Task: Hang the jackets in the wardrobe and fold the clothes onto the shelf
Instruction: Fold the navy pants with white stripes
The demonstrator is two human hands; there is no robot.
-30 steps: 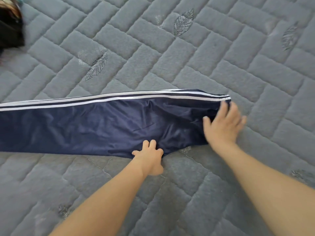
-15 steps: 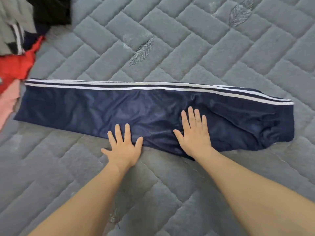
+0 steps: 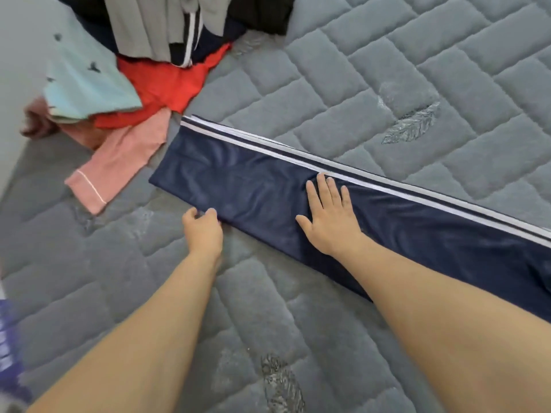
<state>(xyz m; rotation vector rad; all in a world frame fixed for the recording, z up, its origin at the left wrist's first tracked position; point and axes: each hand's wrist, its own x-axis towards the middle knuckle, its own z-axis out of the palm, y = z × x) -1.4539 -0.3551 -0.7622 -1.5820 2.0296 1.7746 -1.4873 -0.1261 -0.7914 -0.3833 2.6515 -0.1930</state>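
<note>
Navy track pants [image 3: 256, 186] with white side stripes lie folded lengthwise on the grey quilted bed [image 3: 387, 84], running diagonally from the middle to the right edge. My right hand [image 3: 329, 217] presses flat on the pants with straight, spread fingers, fingertips near the stripes. My left hand [image 3: 202, 231] sits at the near edge of the pants close to their left end, its fingers curled and pinching the fabric edge. A pile of unfolded clothes [image 3: 167, 40] waits at the top left.
The pile holds grey and black garments, a red garment [image 3: 167, 81], a light blue one [image 3: 86, 81] and a pink sleeve [image 3: 119, 165] reaching toward the pants' left end. A blurred purple thing [image 3: 9, 347] shows at the left edge. Bare quilt lies in front of the pants.
Both hands have slid left along the pants toward their left end. My left hand went from flat beside the pants to curled on the near edge. The view swung left, showing the pile.
</note>
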